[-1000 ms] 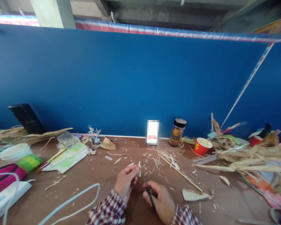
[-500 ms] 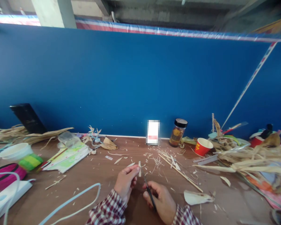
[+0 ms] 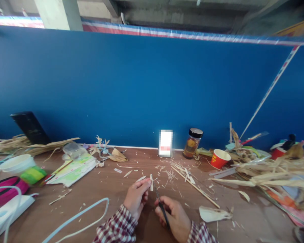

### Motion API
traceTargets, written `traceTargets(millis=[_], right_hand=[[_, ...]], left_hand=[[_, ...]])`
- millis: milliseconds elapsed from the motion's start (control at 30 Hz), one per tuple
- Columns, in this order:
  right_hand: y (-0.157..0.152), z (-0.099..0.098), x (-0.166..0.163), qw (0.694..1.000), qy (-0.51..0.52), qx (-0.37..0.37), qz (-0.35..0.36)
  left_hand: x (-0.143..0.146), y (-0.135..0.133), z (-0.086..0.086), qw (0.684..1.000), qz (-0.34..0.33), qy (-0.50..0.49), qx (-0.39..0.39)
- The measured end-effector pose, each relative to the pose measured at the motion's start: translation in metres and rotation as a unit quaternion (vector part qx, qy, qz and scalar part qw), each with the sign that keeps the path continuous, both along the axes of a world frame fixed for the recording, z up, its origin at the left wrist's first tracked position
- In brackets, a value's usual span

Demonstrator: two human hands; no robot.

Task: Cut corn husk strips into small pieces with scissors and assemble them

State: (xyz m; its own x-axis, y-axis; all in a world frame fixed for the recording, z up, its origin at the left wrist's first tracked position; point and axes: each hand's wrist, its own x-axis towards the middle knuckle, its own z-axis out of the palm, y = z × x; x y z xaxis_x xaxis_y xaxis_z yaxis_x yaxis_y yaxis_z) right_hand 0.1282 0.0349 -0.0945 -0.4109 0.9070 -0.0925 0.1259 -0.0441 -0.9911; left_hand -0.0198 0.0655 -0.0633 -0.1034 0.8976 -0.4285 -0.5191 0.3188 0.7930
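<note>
Between the thumb and fingers of my left hand (image 3: pixel 137 197) a short, pale strip of corn husk (image 3: pixel 151 182) is pinched, standing roughly upright. My right hand (image 3: pixel 176 216) is closed round the black handles of a pair of scissors (image 3: pixel 163 213). The narrow blades point up and to the left, with their tips close beside the strip; whether they touch it I cannot tell. Thin husk shreds (image 3: pixel 170 175) and small cuttings lie on the brown table just beyond my hands. A broader piece of pale husk (image 3: pixel 214 214) rests to the right of my right hand.
A thin stick (image 3: pixel 196 188) lies right of centre. Behind it stand a lidded jar (image 3: pixel 192 143) and a red paper cup (image 3: pixel 220 159). Dried husks (image 3: pixel 273 173) heap at the right. On the left are a pale cable (image 3: pixel 78 214), a power strip (image 3: pixel 11 216) and painted paper (image 3: pixel 74 168).
</note>
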Motion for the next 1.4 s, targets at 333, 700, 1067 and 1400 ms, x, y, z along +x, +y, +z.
traceTargets(millis=[333, 700, 1067, 1400], right_hand=[[-0.001, 0.006, 0.0, 1.0, 0.001, -0.012, 0.0], [-0.001, 0.005, 0.0, 1.0, -0.027, 0.004, 0.002], [0.004, 0.001, 0.002, 0.999, 0.015, -0.017, -0.032], [0.003, 0.003, 0.001, 0.999, 0.025, -0.013, -0.027]], left_hand=[[0.0, 0.0, -0.001, 1.0, -0.002, 0.002, -0.006], [-0.001, 0.002, -0.003, 1.0, -0.011, -0.004, 0.002], [-0.003, 0.001, 0.0, 1.0, -0.017, -0.014, 0.012], [-0.001, -0.002, 0.006, 0.997, 0.007, -0.075, 0.013]])
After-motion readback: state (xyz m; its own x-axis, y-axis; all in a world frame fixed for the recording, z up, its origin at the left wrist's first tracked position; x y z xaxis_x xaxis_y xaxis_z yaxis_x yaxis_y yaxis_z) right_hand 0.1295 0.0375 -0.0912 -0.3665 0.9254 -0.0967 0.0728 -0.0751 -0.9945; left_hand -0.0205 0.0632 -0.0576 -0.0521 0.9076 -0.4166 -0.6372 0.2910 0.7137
